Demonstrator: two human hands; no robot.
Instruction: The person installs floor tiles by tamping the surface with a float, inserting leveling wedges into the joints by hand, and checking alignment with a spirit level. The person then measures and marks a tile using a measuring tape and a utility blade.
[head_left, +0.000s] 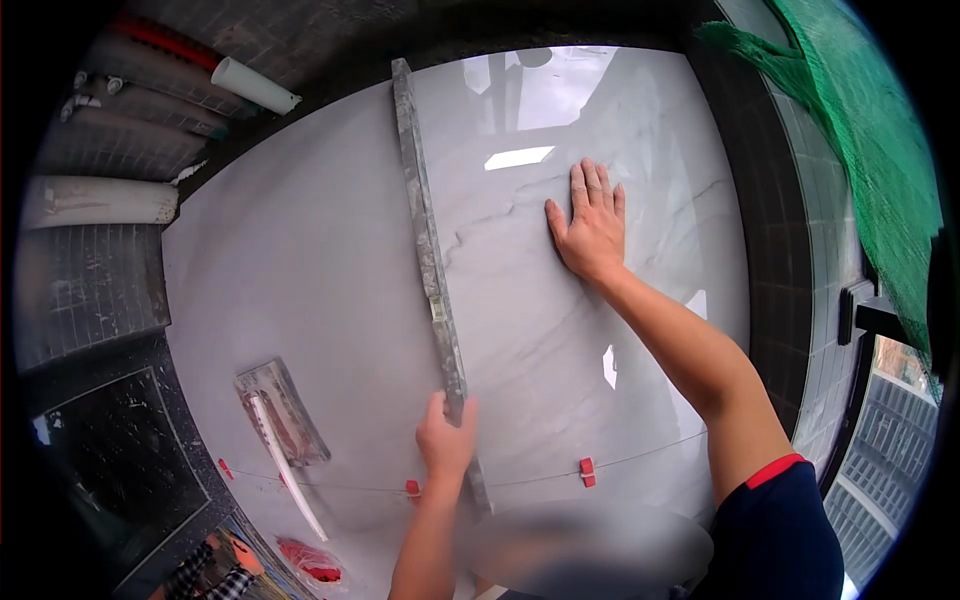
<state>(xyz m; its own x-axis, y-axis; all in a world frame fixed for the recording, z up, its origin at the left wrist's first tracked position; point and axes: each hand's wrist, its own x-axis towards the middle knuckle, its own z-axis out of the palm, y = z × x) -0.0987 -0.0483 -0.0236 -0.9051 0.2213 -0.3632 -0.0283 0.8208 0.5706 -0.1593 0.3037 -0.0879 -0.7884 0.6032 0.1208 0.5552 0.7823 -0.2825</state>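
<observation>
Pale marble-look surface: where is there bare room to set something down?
Bare: left of the long grey level, above the white-handled trowel; between level and right forearm, above the thin string. Crowded: lower down the surface, with trowel, left hand and red clips.

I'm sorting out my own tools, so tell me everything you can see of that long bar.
The long bar is narrow, straight and rigid-looking, probably metal, its grey surface blotched with pale smears. A small greenish window partway down looks like a level's vial. It runs lengthwise, slightly slanted, over the pale slab surface, plain on its left, veined and glossier on its right. The left hand grips it near its lower end.
</observation>
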